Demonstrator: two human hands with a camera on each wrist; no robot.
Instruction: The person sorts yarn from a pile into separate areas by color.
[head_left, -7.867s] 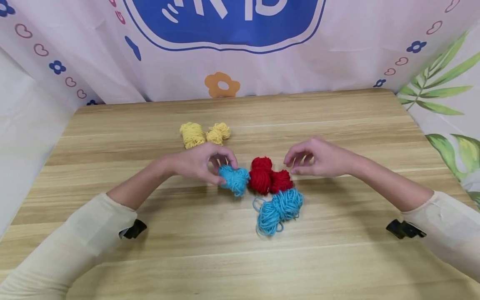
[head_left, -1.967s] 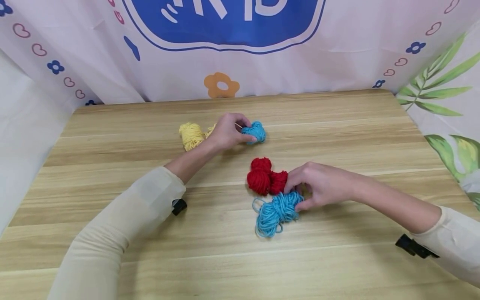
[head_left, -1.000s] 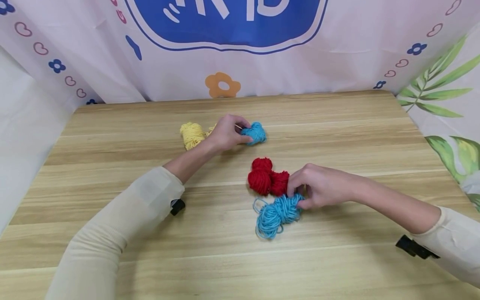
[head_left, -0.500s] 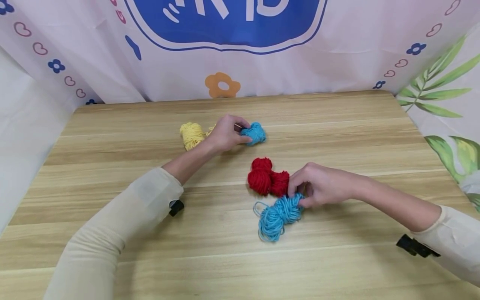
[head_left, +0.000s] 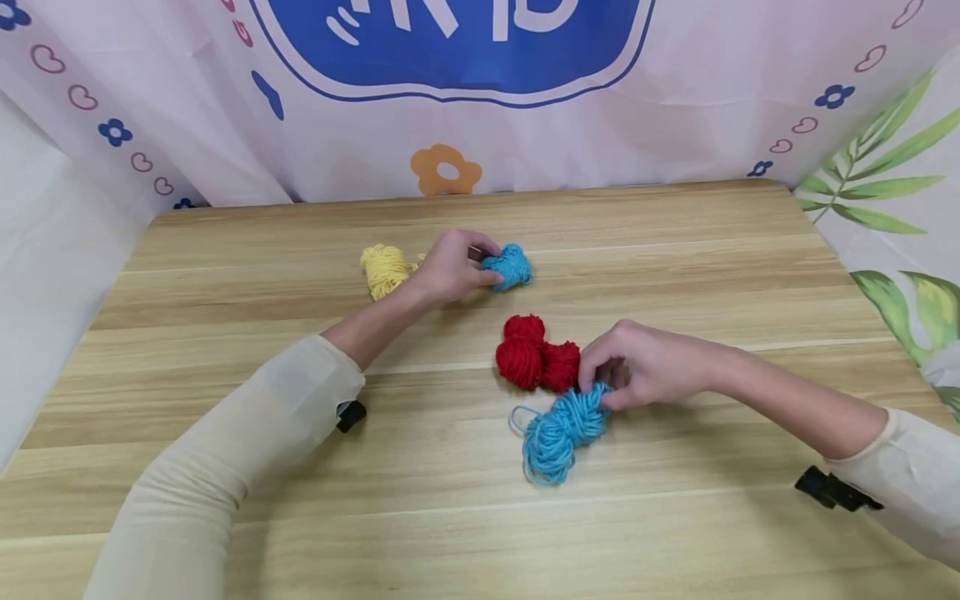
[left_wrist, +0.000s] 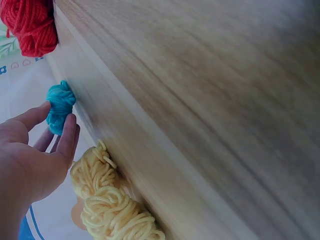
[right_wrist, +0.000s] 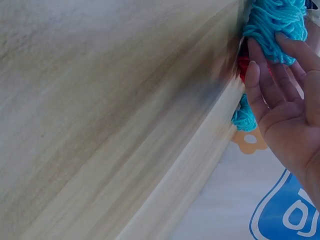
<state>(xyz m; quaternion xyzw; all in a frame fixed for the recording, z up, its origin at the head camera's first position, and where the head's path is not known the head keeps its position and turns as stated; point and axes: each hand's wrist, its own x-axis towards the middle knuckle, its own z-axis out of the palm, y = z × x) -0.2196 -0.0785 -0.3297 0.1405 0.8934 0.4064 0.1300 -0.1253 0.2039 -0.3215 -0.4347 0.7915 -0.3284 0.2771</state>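
Note:
My left hand [head_left: 452, 268] is at the back of the table, pinching a small blue bundle of yarn [head_left: 513, 267] between thumb and fingers. The left wrist view shows the thumb on one side of that blue bundle [left_wrist: 61, 102] and the fingertips on the other. Nearer the front, my right hand [head_left: 651, 367] pinches the right end of a larger blue yarn bundle [head_left: 558, 437], which has a loose loop at its left. Red yarn bundles [head_left: 521, 360] lie together just left of the right fingertips. In the right wrist view the larger bundle [right_wrist: 277, 25] sits between thumb and fingers.
Yellow yarn bundles [head_left: 385, 269] lie at the back left, one mostly hidden behind the left hand; both yellow bundles [left_wrist: 112, 210] show in the left wrist view. A printed curtain [head_left: 562, 142] hangs behind the wooden table [head_left: 420, 533].
Earlier the left hand carried the small blue bundle from beside the red yarn to the back. The right hand took hold of the larger blue bundle, whose left end has since swung slightly frontward.

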